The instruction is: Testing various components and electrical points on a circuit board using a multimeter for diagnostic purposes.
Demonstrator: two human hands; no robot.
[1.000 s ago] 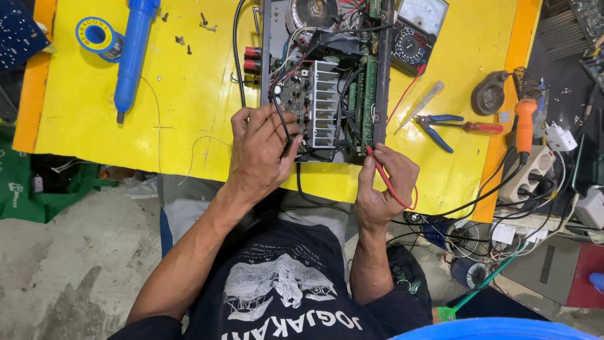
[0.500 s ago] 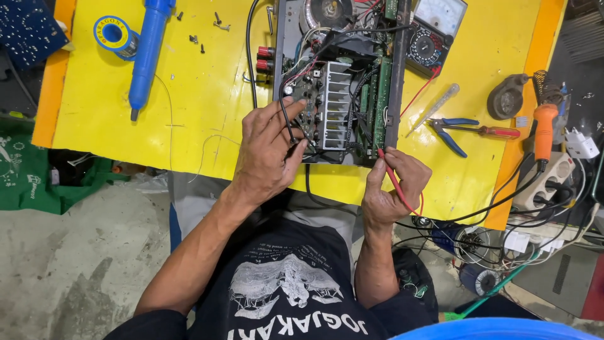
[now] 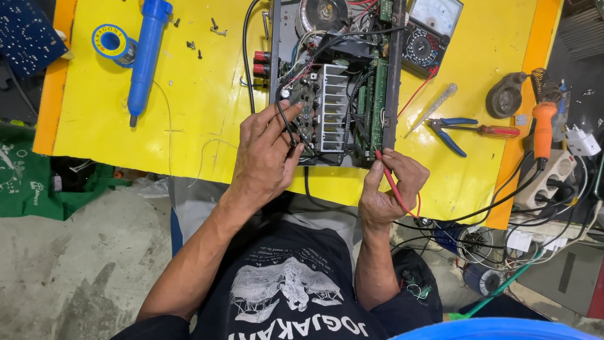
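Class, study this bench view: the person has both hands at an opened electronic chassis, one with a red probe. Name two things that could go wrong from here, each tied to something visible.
1. The red probe in the right hand points at the crowded circuit board; a slip might bridge neighbouring contacts.
2. The left hand has bare fingers on the board by the finned heatsink; if it is powered, which the view cannot show, a shock or burn seems possible.

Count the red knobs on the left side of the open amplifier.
2: upper knob and lower knob, stacked on the amplifier left edge. More may be hidden.
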